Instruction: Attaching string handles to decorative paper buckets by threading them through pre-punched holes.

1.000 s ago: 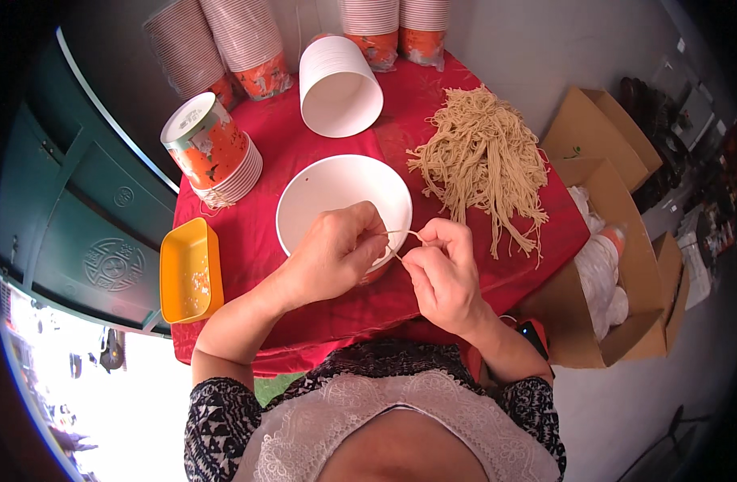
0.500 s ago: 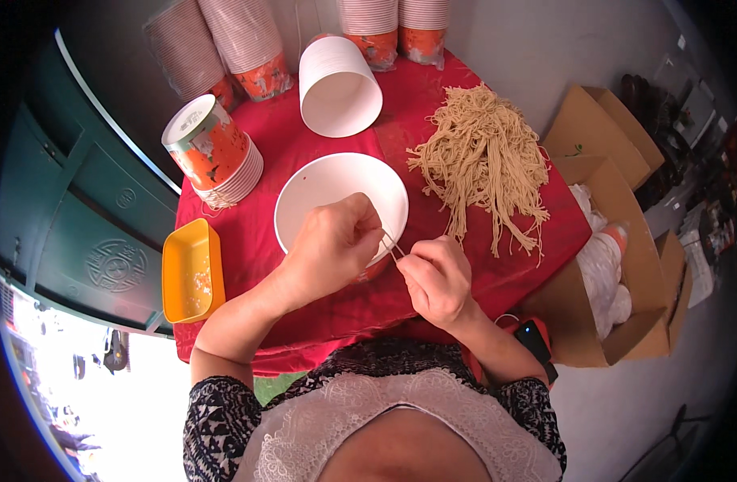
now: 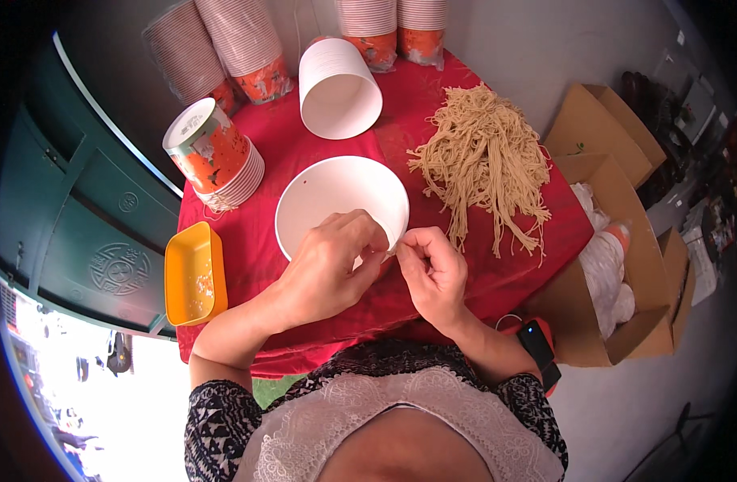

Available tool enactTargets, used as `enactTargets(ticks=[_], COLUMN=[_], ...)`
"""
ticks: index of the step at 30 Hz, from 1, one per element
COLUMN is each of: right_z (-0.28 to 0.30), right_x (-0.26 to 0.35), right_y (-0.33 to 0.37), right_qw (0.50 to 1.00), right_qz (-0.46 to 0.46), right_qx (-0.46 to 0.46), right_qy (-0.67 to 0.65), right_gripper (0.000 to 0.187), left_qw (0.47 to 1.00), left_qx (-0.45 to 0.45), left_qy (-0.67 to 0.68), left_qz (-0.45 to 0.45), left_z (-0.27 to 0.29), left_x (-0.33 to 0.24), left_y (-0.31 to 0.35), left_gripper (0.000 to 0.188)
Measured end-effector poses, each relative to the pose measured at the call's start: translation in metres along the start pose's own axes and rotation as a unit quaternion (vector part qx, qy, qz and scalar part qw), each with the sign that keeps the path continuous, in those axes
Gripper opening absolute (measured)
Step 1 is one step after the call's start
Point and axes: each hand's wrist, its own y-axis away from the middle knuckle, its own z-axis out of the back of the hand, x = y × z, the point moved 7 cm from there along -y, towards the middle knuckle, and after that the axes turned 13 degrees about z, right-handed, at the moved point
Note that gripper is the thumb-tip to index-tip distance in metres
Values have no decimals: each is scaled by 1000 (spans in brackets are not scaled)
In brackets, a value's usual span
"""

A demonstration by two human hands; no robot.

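Note:
A white-lined paper bucket (image 3: pixel 330 189) stands mouth up in front of me, with a small dark hole near its far left rim. My left hand (image 3: pixel 332 261) is bent over its near side, fingers curled and pinched at the near right rim. Close against those fingertips, my right hand (image 3: pixel 434 273) pinches with thumb and forefinger just outside the rim. A short bit of pale cord (image 3: pixel 391 251) shows between the two hands; the rest is hidden by my fingers. To the right lies a loose heap of beige cords (image 3: pixel 485 161).
Beyond the bucket, another white bucket (image 3: pixel 340 100) lies on its side. Nested orange printed buckets (image 3: pixel 212 157) stand upside down at left, above a yellow plastic tub (image 3: pixel 174 281). Wrapped bucket stacks (image 3: pixel 252 48) line the wall. A cardboard box (image 3: pixel 642 265) sits right of the red-covered table (image 3: pixel 264 337).
My hands have come together at the near right rim. The cord stretched between them before now shows only as a short bit. My left hand has shifted slightly down.

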Motion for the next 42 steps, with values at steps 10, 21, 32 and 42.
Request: enactTargets(ticks=[10,21,32,42], right_z=[-2,-1,1,-6], right_x=[0,19,6,-18], right_y=[-2,-13,-6,2], right_qw=[1000,989,999,974], right_qz=[6,102,30,-115], right_qx=[-5,31,18,-1], right_qy=[25,99,19,-196], right_gripper=[12,15,9,6], left_qw=[999,999,999,999], left_qx=[3,2,-5,3], left_qy=[31,52,41,-8], left_qz=[-11,8,3,-40], left_z=[-1,-1,-3,0], left_x=[3,5,9,4], left_y=[-2,-6,-8,-6], left_gripper=[15,11,11,17])
